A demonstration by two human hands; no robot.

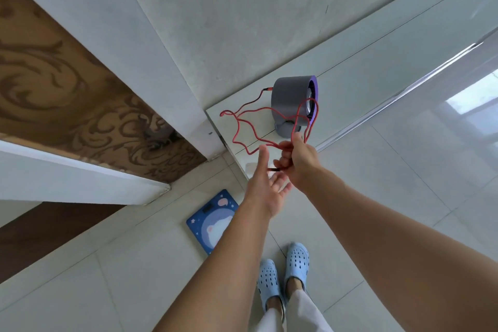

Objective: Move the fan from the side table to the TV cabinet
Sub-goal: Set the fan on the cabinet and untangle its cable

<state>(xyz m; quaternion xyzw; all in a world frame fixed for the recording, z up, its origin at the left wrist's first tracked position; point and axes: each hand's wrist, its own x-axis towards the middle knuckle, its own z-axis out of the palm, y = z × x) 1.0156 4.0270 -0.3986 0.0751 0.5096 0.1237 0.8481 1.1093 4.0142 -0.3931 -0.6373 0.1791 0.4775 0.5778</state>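
A small grey fan (291, 100) with a purple front rim stands on its round base near the left end of a low white cabinet top (377, 62). A red cable (244, 127) is plugged into its back and loops in the air in front of it. My right hand (299, 162) is closed on several loops of that cable just in front of the fan's base. My left hand (265, 186) is beside it, palm up and fingers spread, touching the cable's dark plug end but not gripping it.
A white wall rises behind the cabinet, with a brown patterned panel (67, 94) at the left. A blue bathroom scale (211, 221) lies on the tiled floor below my left forearm. My feet in light blue clogs (283, 269) stand near the bottom.
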